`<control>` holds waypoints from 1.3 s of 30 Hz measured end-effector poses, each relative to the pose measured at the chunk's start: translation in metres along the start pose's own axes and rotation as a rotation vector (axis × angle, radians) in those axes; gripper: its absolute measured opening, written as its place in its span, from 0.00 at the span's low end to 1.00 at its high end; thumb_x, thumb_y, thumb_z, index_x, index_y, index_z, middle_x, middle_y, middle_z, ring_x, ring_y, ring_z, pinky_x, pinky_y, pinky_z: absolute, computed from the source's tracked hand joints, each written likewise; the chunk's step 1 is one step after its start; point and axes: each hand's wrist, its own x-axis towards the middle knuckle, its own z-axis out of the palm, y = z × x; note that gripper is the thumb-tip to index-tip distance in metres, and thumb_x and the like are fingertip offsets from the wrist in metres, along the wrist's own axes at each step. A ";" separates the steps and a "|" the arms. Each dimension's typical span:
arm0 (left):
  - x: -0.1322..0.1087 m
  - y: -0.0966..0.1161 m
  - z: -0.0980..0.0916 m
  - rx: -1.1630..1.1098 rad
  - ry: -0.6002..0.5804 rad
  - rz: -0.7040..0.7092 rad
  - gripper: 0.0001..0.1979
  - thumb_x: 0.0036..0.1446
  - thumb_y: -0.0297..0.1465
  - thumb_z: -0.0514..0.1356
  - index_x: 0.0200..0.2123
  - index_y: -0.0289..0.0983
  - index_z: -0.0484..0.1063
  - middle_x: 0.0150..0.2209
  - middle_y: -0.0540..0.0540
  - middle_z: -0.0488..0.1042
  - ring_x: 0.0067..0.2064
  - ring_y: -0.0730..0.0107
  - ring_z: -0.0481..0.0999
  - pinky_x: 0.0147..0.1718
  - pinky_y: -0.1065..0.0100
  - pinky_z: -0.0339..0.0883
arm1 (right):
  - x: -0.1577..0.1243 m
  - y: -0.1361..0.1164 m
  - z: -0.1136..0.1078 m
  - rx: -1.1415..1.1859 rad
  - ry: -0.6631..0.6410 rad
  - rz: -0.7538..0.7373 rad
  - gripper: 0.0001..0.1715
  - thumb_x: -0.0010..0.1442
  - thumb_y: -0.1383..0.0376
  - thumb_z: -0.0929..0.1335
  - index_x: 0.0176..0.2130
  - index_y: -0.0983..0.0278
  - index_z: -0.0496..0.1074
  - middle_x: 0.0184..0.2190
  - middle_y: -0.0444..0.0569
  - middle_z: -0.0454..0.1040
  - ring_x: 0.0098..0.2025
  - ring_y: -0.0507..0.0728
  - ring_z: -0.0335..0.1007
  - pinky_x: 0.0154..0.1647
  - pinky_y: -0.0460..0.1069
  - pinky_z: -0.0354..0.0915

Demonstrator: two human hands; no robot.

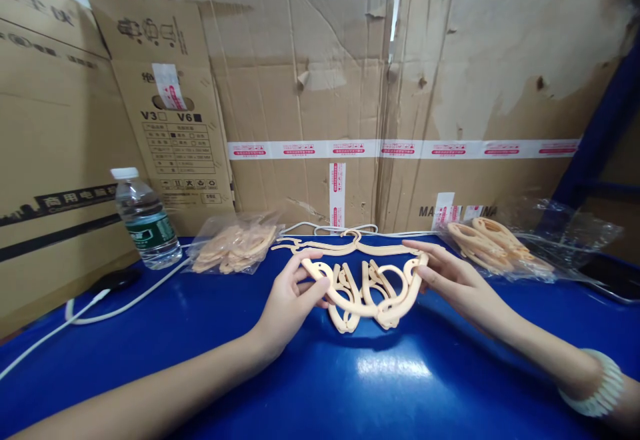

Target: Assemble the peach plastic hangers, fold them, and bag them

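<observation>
A cream plastic folding hanger (367,309) hangs above the table, partly folded into a V. My left hand (290,300) pinches one arm end between thumb and fingers. At the opposite end, the thumb and fingers of my right hand (450,277) close on the other arm. Just behind and below it lie folded hangers (345,325) of the same colour, partly hidden by the one I hold. Farther back, spread-out hangers (333,249) lie across the table, with a hook pointing up.
Clear bags of folded hangers lie at the left (237,243) and right (500,247). A water bottle (147,220), a white cable (135,301) and a black device (116,280) are on the left of the blue table (320,387). Cardboard (300,93) walls the back; a phone (613,277) lies far right.
</observation>
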 end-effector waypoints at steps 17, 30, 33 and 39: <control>-0.008 -0.003 0.008 0.048 -0.135 0.045 0.11 0.53 0.32 0.65 0.30 0.38 0.63 0.28 0.54 0.72 0.25 0.76 0.75 0.25 0.74 0.71 | -0.026 -0.027 0.031 -0.031 -0.461 -0.019 0.17 0.62 0.57 0.68 0.49 0.59 0.74 0.48 0.52 0.74 0.46 0.58 0.73 0.47 0.54 0.70; -0.016 0.003 0.007 0.063 -0.417 0.086 0.14 0.59 0.31 0.60 0.49 0.38 0.68 0.47 0.41 0.77 0.49 0.59 0.77 0.47 0.60 0.71 | -0.022 -0.022 0.025 0.069 -0.430 0.009 0.25 0.61 0.61 0.69 0.57 0.58 0.69 0.51 0.52 0.73 0.49 0.60 0.72 0.52 0.58 0.69; -0.017 0.004 0.007 0.055 -0.454 0.099 0.15 0.59 0.31 0.60 0.50 0.37 0.67 0.47 0.40 0.76 0.48 0.60 0.77 0.46 0.60 0.70 | -0.024 -0.023 0.025 0.061 -0.429 0.025 0.25 0.61 0.62 0.70 0.57 0.60 0.69 0.49 0.52 0.74 0.49 0.60 0.72 0.52 0.57 0.69; -0.017 0.003 0.006 0.057 -0.493 0.095 0.15 0.60 0.29 0.60 0.50 0.37 0.66 0.44 0.42 0.76 0.45 0.63 0.77 0.45 0.61 0.69 | -0.024 -0.026 0.025 0.018 -0.415 0.023 0.25 0.61 0.61 0.70 0.57 0.61 0.69 0.47 0.52 0.75 0.48 0.61 0.72 0.52 0.58 0.69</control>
